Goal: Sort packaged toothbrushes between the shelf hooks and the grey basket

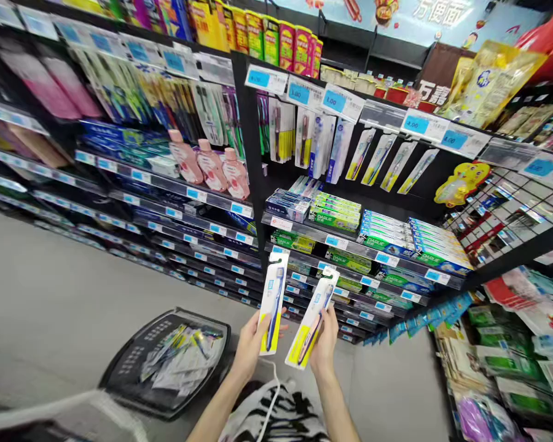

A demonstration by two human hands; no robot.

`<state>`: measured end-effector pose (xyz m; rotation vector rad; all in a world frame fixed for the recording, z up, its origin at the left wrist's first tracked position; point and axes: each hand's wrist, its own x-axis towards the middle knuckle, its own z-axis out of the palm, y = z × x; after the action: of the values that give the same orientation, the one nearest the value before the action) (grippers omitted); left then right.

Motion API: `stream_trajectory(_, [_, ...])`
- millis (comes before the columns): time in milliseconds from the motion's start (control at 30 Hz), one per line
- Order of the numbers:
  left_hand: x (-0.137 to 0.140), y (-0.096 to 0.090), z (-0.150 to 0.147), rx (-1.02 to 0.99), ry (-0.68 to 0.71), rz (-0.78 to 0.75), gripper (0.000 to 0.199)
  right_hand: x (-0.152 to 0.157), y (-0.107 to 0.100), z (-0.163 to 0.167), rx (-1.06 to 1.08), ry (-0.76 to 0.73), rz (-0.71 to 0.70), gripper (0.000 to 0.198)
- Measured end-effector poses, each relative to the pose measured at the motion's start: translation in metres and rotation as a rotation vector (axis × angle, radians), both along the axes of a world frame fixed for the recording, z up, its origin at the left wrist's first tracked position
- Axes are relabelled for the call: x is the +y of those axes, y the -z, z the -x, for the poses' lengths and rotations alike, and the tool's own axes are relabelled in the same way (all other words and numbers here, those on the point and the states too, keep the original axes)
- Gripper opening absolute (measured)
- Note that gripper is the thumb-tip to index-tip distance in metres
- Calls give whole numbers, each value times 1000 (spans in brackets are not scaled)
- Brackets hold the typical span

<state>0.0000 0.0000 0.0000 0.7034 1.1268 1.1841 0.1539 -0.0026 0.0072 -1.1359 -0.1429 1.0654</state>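
So each of the hands is clamped on a carded toothbrush: left hand (250,345) holds the left pack (273,304) upright, right hand (325,345) holds the right pack (312,319) tilted. They're just beside each other, in front of the toothpaste shelves (350,245). Black basket (166,362) sits on the floor (64,307), lower left.

Bright, even overhead store light; soft shadows beneath the shelves (239,212). Strong wide-angle bending at the edges. Corners smear and blur; glare glints on packaging at the upper right.
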Motion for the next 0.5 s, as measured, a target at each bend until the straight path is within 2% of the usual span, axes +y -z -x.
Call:
stream_trajectory(267, [-6,-4,0,-2,22,-57,72,-3,-7,0,-86,-117,-78,34])
stream_trajectory(500, [-11,0,7,23,32,-45,75,1,-11,-4,-116,-136,-151,46])
